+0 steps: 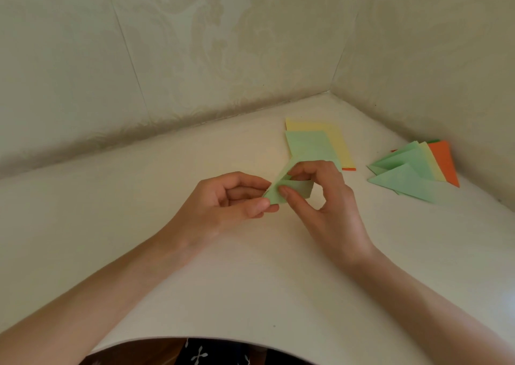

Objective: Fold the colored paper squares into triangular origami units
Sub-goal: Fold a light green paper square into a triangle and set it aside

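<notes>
1. the left hand (234,197) pinches the near-left corner of a partly folded green paper (302,188) between thumb and forefinger, with the other fingers curled into the palm.
2. the right hand (328,206) grips the same paper from the right: its thumb presses on the near face and its forefinger hooks over the top edge onto a turned-down flap.
3. the green paper is held between both hands over the middle of the white table (250,281). whether it touches the surface cannot be told.
4. just beyond the right hand, a stack of flat squares (309,147) lies on the table. a green sheet is on top, a yellow sheet (334,139) shows past it on the far and right sides, and a thin orange edge (349,169) shows at the stack's near-right corner.
5. further right, close to the right wall, a pile of folded triangles (412,175) lies fanned out. the green ones are nearest, then a yellow sliver, and an orange one (446,164) is on the right side.
6. the table sits in a corner of pale patterned wallpaper (195,44), which runs along its far and right edges.
7. at the near edge, below the table's curved rim, dark fabric with a white print (200,356) is visible.
</notes>
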A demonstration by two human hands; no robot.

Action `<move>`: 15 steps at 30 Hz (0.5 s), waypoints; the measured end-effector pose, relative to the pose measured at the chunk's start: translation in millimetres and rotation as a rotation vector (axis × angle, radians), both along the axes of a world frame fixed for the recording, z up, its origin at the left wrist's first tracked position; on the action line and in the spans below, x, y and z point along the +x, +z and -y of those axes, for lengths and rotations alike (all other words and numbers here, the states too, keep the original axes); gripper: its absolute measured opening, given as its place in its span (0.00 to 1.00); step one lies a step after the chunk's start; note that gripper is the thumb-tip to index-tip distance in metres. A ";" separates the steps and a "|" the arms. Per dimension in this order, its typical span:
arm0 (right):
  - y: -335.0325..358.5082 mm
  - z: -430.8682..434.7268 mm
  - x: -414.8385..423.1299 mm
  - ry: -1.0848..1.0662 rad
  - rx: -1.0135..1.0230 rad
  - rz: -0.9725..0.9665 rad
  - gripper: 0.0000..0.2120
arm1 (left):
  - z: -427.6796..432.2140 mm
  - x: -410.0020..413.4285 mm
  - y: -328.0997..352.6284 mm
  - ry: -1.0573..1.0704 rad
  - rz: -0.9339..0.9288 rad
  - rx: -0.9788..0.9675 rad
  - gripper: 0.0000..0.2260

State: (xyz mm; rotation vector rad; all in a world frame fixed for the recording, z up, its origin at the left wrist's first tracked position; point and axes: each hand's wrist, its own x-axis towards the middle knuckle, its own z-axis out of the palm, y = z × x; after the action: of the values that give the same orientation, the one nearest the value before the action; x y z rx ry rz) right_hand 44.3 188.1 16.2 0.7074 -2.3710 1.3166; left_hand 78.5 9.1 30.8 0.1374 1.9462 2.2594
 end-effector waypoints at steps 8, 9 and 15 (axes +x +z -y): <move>4.9 3.9 -1.0 -0.143 0.012 0.107 0.23 | 0.2 -2.9 -4.0 0.088 0.010 0.014 0.08; 7.9 4.4 -1.0 -0.145 -0.048 0.245 0.25 | 0.6 -3.5 -3.8 0.096 0.013 0.023 0.08; 20.6 0.9 -1.6 0.148 -0.448 0.744 0.06 | 3.0 -5.0 -2.3 0.123 0.033 0.076 0.10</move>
State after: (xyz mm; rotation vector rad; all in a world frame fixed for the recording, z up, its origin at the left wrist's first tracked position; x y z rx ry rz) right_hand 42.6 187.2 36.8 0.2785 -2.3853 2.4011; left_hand 73.5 6.0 28.6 -0.0113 1.9024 2.3976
